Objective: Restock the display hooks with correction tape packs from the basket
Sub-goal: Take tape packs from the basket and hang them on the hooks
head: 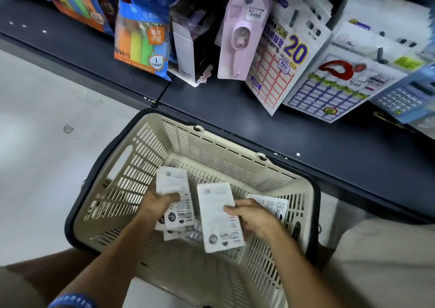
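A beige slotted basket with a dark rim sits on the floor against the shelf base. Inside it, my left hand grips a small stack of white correction tape packs, backs facing up. My right hand pinches another white pack by its right edge, lifted above the basket floor. One more pack leans against the basket's right wall, and a few lie on the bottom under my hands. A pink correction tape pack hangs on the display above.
A dark shelf ledge runs diagonally behind the basket. Above it hang highlighter packs, a dark boxed item, label sticker sheets and a blue calculator. Pale floor lies to the left. My knees flank the basket.
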Available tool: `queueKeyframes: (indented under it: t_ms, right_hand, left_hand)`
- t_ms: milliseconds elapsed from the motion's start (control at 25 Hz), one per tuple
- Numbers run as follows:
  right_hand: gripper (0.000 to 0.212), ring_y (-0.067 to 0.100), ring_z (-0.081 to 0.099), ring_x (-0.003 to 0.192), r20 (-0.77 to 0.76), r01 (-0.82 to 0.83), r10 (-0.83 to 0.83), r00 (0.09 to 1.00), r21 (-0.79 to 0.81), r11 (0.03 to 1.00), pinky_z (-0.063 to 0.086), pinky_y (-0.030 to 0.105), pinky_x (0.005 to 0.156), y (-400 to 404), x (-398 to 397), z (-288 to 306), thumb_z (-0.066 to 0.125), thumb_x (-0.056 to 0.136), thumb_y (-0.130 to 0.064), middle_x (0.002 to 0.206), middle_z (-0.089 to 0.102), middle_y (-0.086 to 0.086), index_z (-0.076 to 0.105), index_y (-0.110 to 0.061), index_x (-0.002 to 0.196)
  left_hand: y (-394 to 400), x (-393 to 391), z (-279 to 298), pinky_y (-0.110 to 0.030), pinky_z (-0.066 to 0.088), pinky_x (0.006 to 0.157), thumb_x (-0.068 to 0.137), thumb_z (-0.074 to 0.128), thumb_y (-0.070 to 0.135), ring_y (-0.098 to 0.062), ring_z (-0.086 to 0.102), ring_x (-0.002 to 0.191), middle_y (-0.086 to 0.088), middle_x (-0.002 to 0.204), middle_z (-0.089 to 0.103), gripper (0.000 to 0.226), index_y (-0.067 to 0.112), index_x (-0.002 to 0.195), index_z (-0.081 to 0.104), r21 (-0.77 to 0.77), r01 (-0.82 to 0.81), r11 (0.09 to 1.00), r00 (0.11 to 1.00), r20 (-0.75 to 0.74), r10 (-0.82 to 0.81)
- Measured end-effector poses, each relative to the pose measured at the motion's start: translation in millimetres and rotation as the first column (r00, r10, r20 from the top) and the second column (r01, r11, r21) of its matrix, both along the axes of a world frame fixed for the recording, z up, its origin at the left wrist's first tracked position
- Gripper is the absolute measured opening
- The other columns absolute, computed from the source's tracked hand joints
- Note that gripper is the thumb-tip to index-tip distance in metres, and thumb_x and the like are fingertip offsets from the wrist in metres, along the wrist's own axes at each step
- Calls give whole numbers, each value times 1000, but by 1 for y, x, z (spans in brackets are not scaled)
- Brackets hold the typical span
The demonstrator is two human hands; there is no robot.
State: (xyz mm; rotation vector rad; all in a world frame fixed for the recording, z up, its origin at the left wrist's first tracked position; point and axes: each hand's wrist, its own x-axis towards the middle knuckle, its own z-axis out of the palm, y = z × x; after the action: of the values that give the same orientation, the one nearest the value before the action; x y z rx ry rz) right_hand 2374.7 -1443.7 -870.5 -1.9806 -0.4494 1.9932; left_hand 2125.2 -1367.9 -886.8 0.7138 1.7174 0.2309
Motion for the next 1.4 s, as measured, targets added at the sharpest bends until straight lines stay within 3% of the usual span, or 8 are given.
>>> queueKeyframes:
  t_ms: [240, 400, 520, 600, 680, 960, 1240, 1400]
  right_hand:
    - [7, 8, 76, 83, 74, 31, -45, 996, 188, 982, 62, 31, 68, 14, -30, 1, 70, 95, -19, 94, 80, -6, 71, -24, 100]
    - [12, 2, 70, 80, 202, -274, 225, 953, 262, 925, 54, 20, 71, 24, -25, 8, 65, 98, -32, 96, 74, -13, 71, -27, 106]
    - [20, 11, 62, 70, 721, -623, 465, 514, -59, 780, 51, 27, 64, 29, -1, 9, 52, 103, -26, 92, 64, -5, 61, -17, 118]
    - [24, 19, 70, 88, 782, -681, 601, 166, -349, 644, 58, 31, 74, 28, 12, 14, 54, 99, -12, 105, 71, 3, 61, -11, 122]
    - [29, 23, 70, 107, 706, -717, 704, 74, -453, 530, 57, 34, 85, 25, 12, 18, 55, 96, -4, 118, 72, 7, 64, -8, 123]
    - [12, 6, 66, 69, 599, -714, 587, 545, -36, 699, 52, 20, 56, 36, 27, 90, 79, 84, -11, 80, 67, -10, 74, -22, 87]
    - [8, 11, 55, 70, 909, -879, 165, 383, 304, 367, 48, 31, 69, 51, 42, 291, 71, 88, -26, 66, 58, -11, 63, -28, 85]
    - [12, 6, 56, 62, 758, -728, -32, 651, 636, 257, 49, 32, 63, 25, 80, 382, 56, 92, -38, 67, 62, -12, 61, -33, 83]
  left_hand:
    - [-16, 22, 13, -51, 57, 90, 93, 53, 48, -44, 70, 108, -23, 118, 73, 51, 12, 123, 72, -288, 137, 948, 858, 513, 32]
    - [-13, 28, 15, -57, 57, 94, 70, 85, 34, -37, 75, 99, -16, 107, 78, 59, 11, 123, 70, -189, 193, 963, 918, 381, -109]
    - [-6, 36, 13, -57, 58, 91, 71, 89, 22, -35, 77, 93, -13, 99, 80, 45, 11, 112, 74, -173, 191, 966, 951, 278, -138]
    - [-3, 42, 17, -57, 59, 88, 74, 88, 20, -35, 77, 93, -12, 97, 80, 39, 13, 110, 75, -164, 136, 977, 956, 280, -86]
    - [-1, 44, 21, -57, 60, 88, 75, 87, 17, -34, 77, 93, -12, 98, 80, 38, 13, 110, 75, -122, 117, 986, 957, 280, -79]
    - [42, 29, 103, -37, 63, 75, 78, 85, 17, -26, 78, 92, -9, 106, 79, 42, 12, 116, 70, 79, 447, 891, 850, 273, -451]
    - [77, 23, 266, -45, 63, 82, 68, 87, 5, -36, 75, 99, -19, 110, 77, 48, 7, 114, 74, 320, 476, 819, 736, 363, -571]
    - [76, 41, 355, -47, 65, 70, 66, 86, 7, -37, 76, 94, -21, 106, 77, 49, 11, 113, 72, 435, 311, 845, 735, 453, -504]
